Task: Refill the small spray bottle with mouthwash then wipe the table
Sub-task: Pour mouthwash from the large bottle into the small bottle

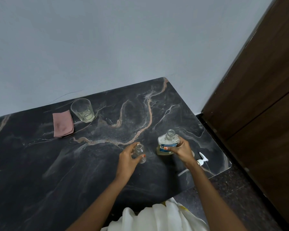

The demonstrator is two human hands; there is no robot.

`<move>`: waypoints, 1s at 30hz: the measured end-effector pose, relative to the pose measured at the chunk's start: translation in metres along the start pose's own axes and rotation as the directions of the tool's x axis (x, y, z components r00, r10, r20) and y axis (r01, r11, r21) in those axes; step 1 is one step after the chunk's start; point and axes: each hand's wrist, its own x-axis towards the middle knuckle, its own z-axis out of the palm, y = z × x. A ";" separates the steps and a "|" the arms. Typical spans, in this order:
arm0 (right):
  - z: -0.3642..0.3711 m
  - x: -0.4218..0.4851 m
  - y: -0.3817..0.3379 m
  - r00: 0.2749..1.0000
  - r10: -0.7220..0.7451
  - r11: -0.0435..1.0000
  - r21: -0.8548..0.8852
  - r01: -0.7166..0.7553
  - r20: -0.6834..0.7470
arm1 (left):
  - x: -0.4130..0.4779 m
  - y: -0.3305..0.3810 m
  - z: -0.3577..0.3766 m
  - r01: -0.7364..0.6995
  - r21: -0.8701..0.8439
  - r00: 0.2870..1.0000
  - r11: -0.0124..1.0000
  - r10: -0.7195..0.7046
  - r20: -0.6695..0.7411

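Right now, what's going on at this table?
A person is at the dark marble table. The left hand holds the small clear bottle, its top off. The right hand grips the open mouthwash bottle, which has a little yellowish liquid at the bottom. No pouring is happening yet. The white spray pump lies on the table by the right wrist. A folded pink cloth and a glass sit at the far left.

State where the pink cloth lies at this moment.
In the head view, the pink cloth lies folded at the far left of the table, just left of the glass.
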 end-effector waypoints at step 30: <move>0.011 -0.013 -0.123 0.810 -0.586 0.676 -0.543 0.498 0.012 | 0.008 0.101 -0.045 -0.272 -0.223 0.962 0.936 0.268 -0.047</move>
